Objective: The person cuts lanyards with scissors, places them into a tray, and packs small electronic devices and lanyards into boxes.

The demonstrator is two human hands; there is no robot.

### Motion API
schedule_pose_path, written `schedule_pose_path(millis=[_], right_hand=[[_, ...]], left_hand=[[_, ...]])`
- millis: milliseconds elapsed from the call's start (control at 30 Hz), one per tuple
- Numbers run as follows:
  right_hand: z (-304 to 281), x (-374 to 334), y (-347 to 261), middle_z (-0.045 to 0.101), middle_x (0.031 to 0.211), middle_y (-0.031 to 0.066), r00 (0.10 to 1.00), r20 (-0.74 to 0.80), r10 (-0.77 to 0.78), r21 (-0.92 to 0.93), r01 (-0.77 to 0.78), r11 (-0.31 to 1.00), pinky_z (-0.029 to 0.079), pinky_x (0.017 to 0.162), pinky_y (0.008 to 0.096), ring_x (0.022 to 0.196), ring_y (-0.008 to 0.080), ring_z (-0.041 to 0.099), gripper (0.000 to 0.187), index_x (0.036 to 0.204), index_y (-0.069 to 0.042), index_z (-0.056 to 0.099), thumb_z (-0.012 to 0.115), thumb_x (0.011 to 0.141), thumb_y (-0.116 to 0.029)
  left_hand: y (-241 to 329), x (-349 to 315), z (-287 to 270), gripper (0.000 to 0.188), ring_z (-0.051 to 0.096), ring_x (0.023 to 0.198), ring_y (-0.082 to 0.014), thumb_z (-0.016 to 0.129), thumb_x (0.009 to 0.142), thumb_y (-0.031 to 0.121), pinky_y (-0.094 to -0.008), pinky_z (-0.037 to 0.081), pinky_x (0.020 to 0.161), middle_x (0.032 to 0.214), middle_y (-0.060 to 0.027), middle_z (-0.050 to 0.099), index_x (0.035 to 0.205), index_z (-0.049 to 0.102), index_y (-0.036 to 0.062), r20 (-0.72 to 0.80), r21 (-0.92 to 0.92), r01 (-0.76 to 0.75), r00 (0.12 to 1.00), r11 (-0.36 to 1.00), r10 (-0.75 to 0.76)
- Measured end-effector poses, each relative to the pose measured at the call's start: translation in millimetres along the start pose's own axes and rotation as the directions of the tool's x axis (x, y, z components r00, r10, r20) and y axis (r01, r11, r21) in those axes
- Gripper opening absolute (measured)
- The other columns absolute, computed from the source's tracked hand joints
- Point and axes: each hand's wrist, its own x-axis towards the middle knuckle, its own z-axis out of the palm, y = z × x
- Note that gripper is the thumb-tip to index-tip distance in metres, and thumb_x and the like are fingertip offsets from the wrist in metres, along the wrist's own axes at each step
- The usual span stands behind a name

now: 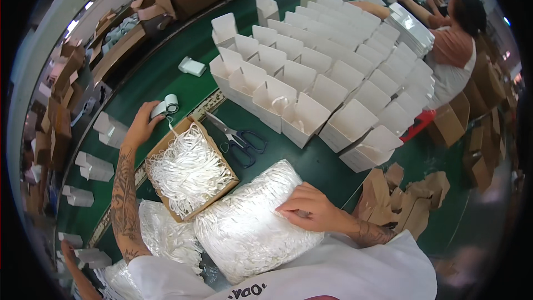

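My left hand (145, 124) reaches out over the green belt, its fingers closed round a small white device (169, 104) with a round, dark-ringed end. Just beside it is an open cardboard box (234, 182) heaped with white cords (189, 169). My right hand (312, 208) rests on a plump clear plastic bag (250, 228) packed with white cords. Its thumb and fingers are pinched together, and what lies between them is hidden. Blue-black-handled scissors (241, 143) lie between the cord box and a block of open white boxes (302, 116).
Another white device (192, 66) lies on the belt (150, 80). Small white cartons (94, 166) stand along its left side. Torn brown cardboard (408, 200) sits at my right. A co-worker (452, 50) stands far right with a stack of white boxes (410, 26); another person's arm (79, 272) shows lower left.
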Motion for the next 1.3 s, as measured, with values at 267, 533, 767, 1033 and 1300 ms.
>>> schedule_pose_path(millis=[267, 533, 767, 1033, 1300], right_hand=[[0, 0, 4, 0.064, 0.081, 0.0024, 1.000, 0.002, -0.011, 0.027, 0.010, 1.000, 0.043, 0.073, 0.0315, 0.075, 0.0186, 0.059, 0.015, 0.100, -0.007, 0.075, 0.077, 0.086, -0.003], [0, -1, 7, 0.065, 0.083, 0.0023, 0.999, -0.007, -0.037, 0.066, 0.038, 0.997, 0.042, 0.074, 0.0318, 0.076, 0.0188, 0.060, 0.016, 0.101, -0.007, 0.074, 0.077, 0.086, -0.004], [-3, -6, 3, 0.066, 0.089, 0.0015, 0.998, -0.013, -0.065, 0.049, 0.065, 0.997, 0.043, 0.076, 0.0329, 0.084, 0.0188, 0.062, 0.014, 0.100, -0.007, 0.074, 0.077, 0.086, -0.006], [-8, -7, 4, 0.065, 0.091, 0.0005, 0.994, 0.008, -0.113, 0.044, 0.113, 0.993, 0.043, 0.077, 0.0329, 0.087, 0.0182, 0.061, 0.012, 0.098, -0.008, 0.073, 0.077, 0.087, -0.009], [-8, -6, 5, 0.063, 0.089, 0.0005, 0.994, 0.036, -0.108, -0.013, 0.109, 0.994, 0.043, 0.077, 0.0334, 0.085, 0.0189, 0.060, 0.012, 0.097, -0.009, 0.073, 0.078, 0.085, -0.009]], left_hand=[[114, -21, -81, 0.033, 0.059, 0.101, -0.0138, 0.068, 0.093, 0.001, -0.0269, 0.046, 0.090, 0.112, -0.0054, 0.058, 0.125, 0.061, 0.0014, -0.322, -0.254, -0.039, 0.946, 0.966, -0.046], [301, -12, -35, 0.050, 0.063, 0.080, -0.0202, 0.096, 0.067, 0.025, -0.0295, 0.051, 0.065, 0.094, -0.0088, 0.064, 0.103, 0.067, 0.0043, -0.483, -0.102, -0.539, 0.762, 0.836, 0.432], [333, 20, 20, 0.055, 0.062, 0.082, -0.0229, 0.099, 0.062, 0.023, -0.0325, 0.053, 0.065, 0.095, -0.0076, 0.060, 0.104, 0.068, 0.0065, -0.510, 0.009, -0.590, 0.691, 0.807, 0.511], [345, 24, 53, 0.055, 0.052, 0.073, -0.0209, 0.096, 0.061, 0.035, -0.0318, 0.041, 0.064, 0.088, -0.0022, 0.057, 0.100, 0.067, 0.0092, -0.417, 0.139, -0.628, 0.664, 0.766, 0.620], [348, -6, 38, 0.041, 0.057, 0.081, -0.0236, 0.088, 0.068, 0.042, -0.0384, 0.046, 0.077, 0.090, -0.0038, 0.056, 0.083, 0.065, 0.0101, -0.082, 0.337, -0.671, 0.678, 0.661, 0.730]])
